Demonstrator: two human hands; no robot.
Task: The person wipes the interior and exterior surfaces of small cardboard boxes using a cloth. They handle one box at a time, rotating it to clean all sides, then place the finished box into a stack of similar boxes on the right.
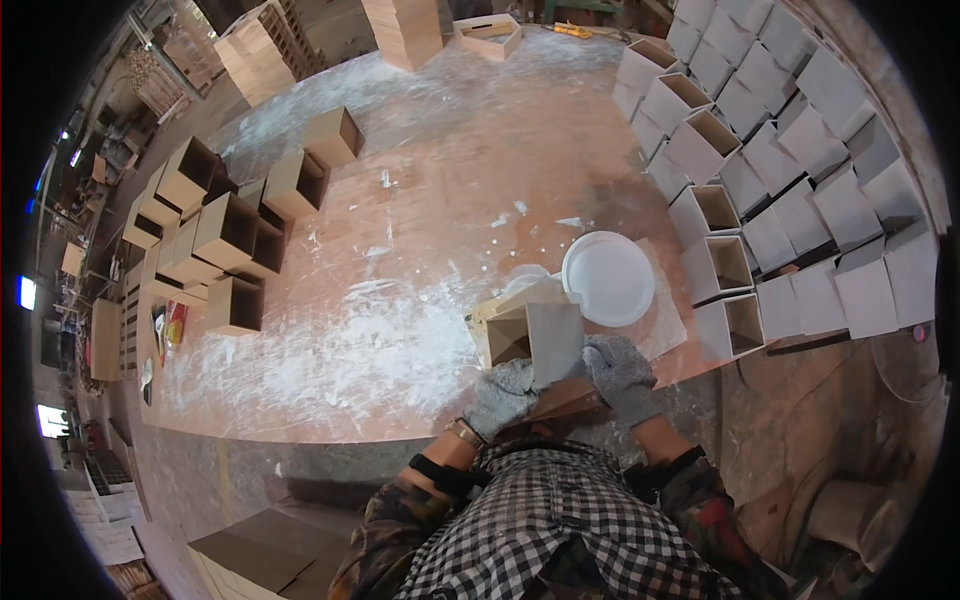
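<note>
An open tan box (pixel 508 338) with one face coated pale grey is tilted in front of my body. My left hand (pixel 500 398), in a grey knit glove, grips its lower left edge. My right hand (pixel 620 378), gloved alike, is closed beside the box's right edge; whatever its fingers hold is hidden. Just beyond the box stands a round white tub (pixel 608 278) with white material in it. A board (pixel 662 300) lies partly under the tub.
The worktable (pixel 430 240) is smeared with white. Several bare tan boxes (pixel 225 235) stand at the left. Rows of grey-coated boxes (pixel 770 215) fill the right side. Along the far edge are stacked wood pieces (pixel 402 35), a hexagonal frame (pixel 488 38) and a yellow tool (pixel 572 31).
</note>
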